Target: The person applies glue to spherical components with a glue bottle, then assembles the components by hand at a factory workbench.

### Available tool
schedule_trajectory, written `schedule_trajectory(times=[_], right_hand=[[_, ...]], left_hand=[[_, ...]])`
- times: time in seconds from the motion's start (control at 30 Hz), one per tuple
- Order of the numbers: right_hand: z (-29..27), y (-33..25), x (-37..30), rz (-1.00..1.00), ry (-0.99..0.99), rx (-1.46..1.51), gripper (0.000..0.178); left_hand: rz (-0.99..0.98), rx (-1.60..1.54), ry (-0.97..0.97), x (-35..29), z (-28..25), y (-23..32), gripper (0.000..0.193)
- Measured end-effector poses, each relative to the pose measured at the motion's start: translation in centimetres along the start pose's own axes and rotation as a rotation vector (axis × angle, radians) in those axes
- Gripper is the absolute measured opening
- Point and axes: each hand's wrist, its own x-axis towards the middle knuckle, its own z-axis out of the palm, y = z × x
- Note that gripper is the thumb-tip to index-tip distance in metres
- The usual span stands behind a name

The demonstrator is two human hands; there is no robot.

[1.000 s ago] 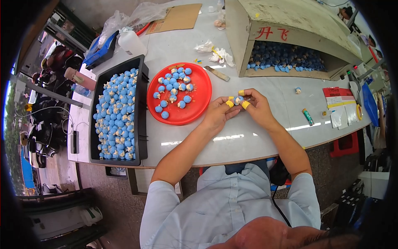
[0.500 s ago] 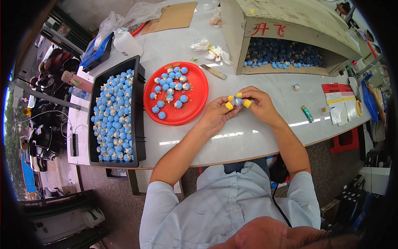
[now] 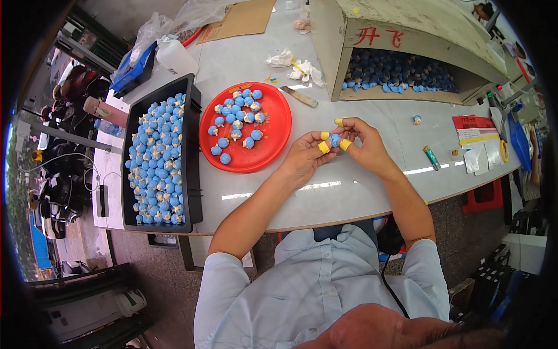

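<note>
Head view: the left hand (image 3: 303,159) and right hand (image 3: 371,152) pinch one blue ball (image 3: 335,140) above the table (image 3: 285,210), right of the red plate (image 3: 268,152). The right forefinger (image 3: 339,122), lower half a second earlier, now stands raised, suggesting a grip adjustment.

Even, fairly bright light covers the table (image 3: 360,203), with white strips of glare lying across its glossy surface near the front edge. The hollow of the box (image 3: 430,17) is dim, its back sunk in shadow, and the floor (image 3: 157,256) below is darker too. Daylight looks pale at the far left, with a bluish fringe. Straight edges bow, black closes the corners, and the middle is reasonably sharp.
</note>
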Motion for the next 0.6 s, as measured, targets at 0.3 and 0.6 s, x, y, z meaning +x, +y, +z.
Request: schedule_trajectory(times=[0.3, 0.6], right_hand=[[-0.02, -0.47, 0.02, -0.053, -0.014, -0.108, 0.039], [0.25, -0.23, -0.01, 0.089, 0.012, -0.116, 0.028]], left_hand=[[0.027, 0.042, -0.007, -0.02, -0.03, -0.14, 0.022], [0.026, 0.052, -0.013, -0.1, 0.01, 0.02, 0.024]])
